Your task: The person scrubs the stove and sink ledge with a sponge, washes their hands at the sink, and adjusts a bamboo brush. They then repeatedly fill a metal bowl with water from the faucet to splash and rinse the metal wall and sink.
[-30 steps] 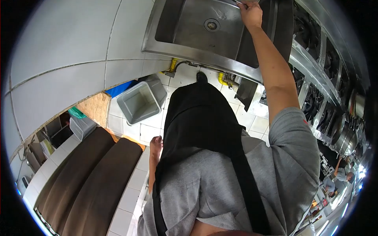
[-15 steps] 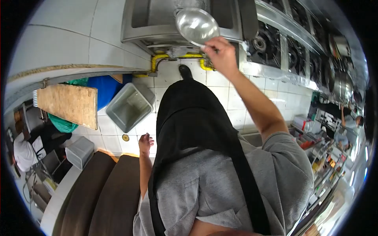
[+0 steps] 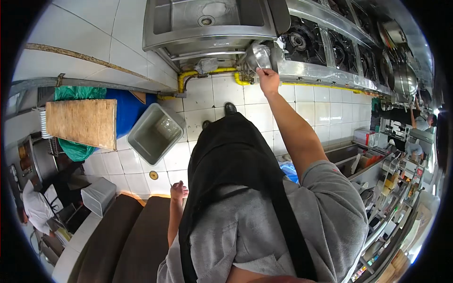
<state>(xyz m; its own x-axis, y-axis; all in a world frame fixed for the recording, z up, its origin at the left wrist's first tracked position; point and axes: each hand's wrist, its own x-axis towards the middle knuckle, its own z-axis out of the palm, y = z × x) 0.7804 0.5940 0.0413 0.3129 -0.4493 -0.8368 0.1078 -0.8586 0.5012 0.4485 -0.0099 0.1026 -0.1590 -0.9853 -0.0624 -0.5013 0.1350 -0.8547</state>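
My right hand (image 3: 269, 80) grips the rim of a round metal bowl (image 3: 258, 57), which hangs tilted between the sink's right end and the stove front. Past the bowl, the steel sink (image 3: 207, 32) shows its drain and a wet patch in the basin. My left hand (image 3: 179, 190) hangs low at my left side, over the tiled floor, with its fingers curled; whether anything is in them is too small to tell.
A grey bin (image 3: 155, 134) stands on the floor at left, beside a wooden board (image 3: 81, 123) and a blue container (image 3: 127, 111). Gas burners (image 3: 298, 41) line the right. Brown cushions (image 3: 147, 240) lie lower left. Other people are at far left and far right.
The bowl came out over the sink's front edge and moved right and down beside the stove, still in my right hand. The view has shifted, showing more floor and stove.
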